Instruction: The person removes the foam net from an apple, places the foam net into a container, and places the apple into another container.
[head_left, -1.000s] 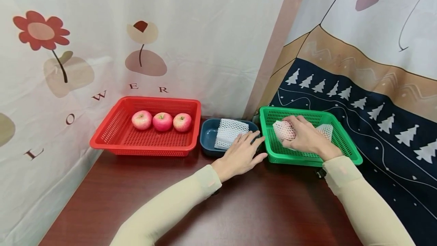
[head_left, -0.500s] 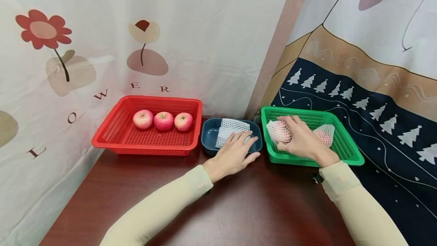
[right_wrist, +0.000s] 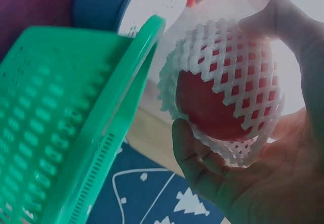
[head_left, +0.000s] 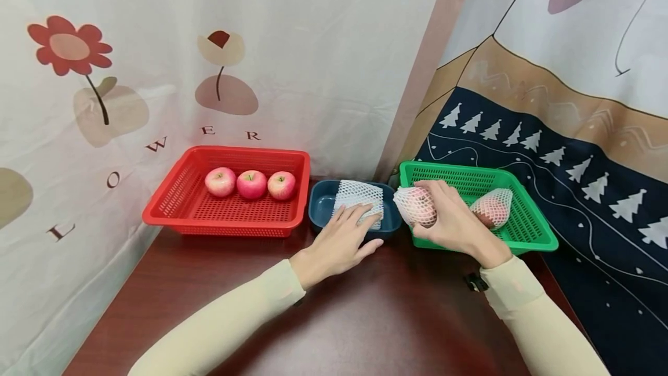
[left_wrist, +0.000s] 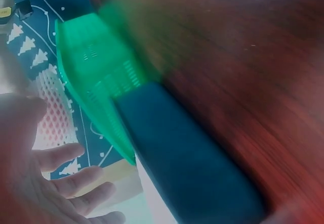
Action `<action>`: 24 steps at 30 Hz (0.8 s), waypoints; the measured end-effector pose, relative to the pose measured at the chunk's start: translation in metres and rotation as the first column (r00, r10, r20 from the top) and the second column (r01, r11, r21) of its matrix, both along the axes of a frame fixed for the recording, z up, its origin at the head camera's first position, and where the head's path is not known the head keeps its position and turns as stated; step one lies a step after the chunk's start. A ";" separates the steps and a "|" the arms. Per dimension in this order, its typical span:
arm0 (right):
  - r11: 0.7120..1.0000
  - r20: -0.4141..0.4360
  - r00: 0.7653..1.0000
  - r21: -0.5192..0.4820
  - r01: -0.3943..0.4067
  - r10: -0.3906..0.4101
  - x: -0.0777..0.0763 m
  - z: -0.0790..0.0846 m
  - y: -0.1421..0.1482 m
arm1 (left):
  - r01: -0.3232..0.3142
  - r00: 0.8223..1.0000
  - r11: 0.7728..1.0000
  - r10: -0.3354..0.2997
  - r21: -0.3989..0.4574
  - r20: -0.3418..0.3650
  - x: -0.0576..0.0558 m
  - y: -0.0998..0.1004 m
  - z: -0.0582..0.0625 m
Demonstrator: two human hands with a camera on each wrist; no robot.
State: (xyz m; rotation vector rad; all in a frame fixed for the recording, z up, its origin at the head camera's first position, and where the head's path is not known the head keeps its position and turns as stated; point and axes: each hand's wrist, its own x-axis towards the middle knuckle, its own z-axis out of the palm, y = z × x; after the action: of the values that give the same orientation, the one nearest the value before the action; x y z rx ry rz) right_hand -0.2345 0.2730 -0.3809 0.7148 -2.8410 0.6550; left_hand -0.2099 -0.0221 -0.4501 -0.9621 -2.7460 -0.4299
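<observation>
The right hand (head_left: 450, 218), the nearer one, pinches a netted apple (head_left: 419, 208) between curled thumb and fingers. The apple sits just left of that palm, by the green basket's (head_left: 454, 174) left edge, the net's long axis running crosswise, one end toward the left hand (head_left: 334, 243). That hand lies back-up, fingers spread over a blue box (head_left: 321, 206); whether they touch the loose net (head_left: 355, 191) inside, I can't tell. Farther left, beyond it, a red basket (head_left: 219, 228) holds three bare apples (head_left: 251, 185).
</observation>
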 end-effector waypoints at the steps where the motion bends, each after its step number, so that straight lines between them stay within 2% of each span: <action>1: 1.000 -0.001 1.000 -0.007 -0.004 0.004 0.002 -0.001 -0.002 | 0.003 1.000 1.000 -0.003 -0.002 -0.012 0.002 -0.003 0.000; 7: 0.998 -0.013 0.998 -0.039 -0.059 0.059 0.018 -0.008 -0.017 | 0.020 0.996 1.000 -0.019 0.007 -0.086 0.013 -0.016 -0.003; 16: 0.989 0.005 0.991 -0.055 -0.135 0.135 0.044 -0.031 -0.039 | 0.014 0.995 0.999 -0.010 0.034 -0.099 0.029 -0.037 -0.003; 24: 0.983 0.056 0.982 -0.053 -0.178 0.181 0.054 -0.054 -0.055 | -0.005 0.993 0.998 0.012 0.063 -0.115 0.038 -0.056 -0.005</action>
State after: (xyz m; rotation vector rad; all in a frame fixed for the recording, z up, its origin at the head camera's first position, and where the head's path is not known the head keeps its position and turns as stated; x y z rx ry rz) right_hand -0.1805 0.2184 -0.4345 0.9671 -2.8262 0.7801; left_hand -0.1723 -0.0778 -0.4547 -0.9298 -2.6164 -0.4410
